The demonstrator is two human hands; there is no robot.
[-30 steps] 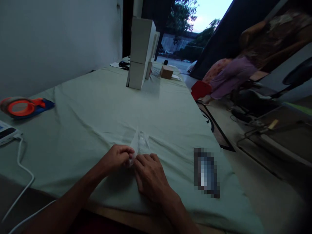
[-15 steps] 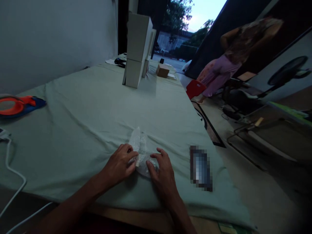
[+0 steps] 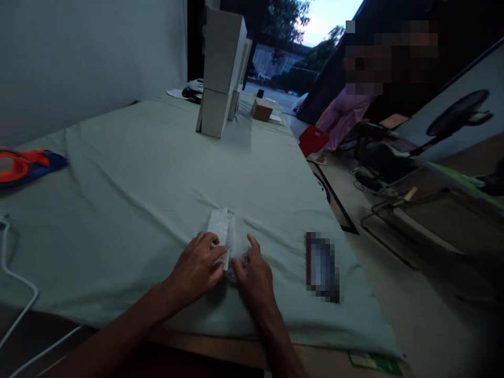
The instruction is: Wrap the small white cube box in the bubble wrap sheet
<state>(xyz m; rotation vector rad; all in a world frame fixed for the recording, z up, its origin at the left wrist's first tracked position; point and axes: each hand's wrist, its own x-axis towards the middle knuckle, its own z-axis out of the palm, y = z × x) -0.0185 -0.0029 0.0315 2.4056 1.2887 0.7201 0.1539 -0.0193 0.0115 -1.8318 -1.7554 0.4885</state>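
A small pale, box-like piece in clear bubble wrap (image 3: 219, 222) lies on the cloth in front of me. My left hand (image 3: 201, 262) grips its left side, fingers curled over the top and thumb at the near end. On the other side, my right hand (image 3: 255, 275) has a loose fold of the wrap between its thumb and fingers, with the index finger raised. What is inside the wrap I cannot make out. Right of my hands lies a blurred-out dark, flat object (image 3: 322, 268).
A pale green cloth (image 3: 157, 178) covers the table. Tall white boxes (image 3: 220, 63) and a small brown box (image 3: 262, 109) stand farther back. An orange-and-blue item (image 3: 33, 165) and a white cable (image 3: 23, 281) lie left. Beyond the right edge are a person (image 3: 342, 115), a red chair (image 3: 314, 140) and a fan (image 3: 459, 113).
The wrap has opened out and more of the pale piece shows beside my left hand. My right hand has shifted slightly left and down, drawing its fold along. The view has moved a little.
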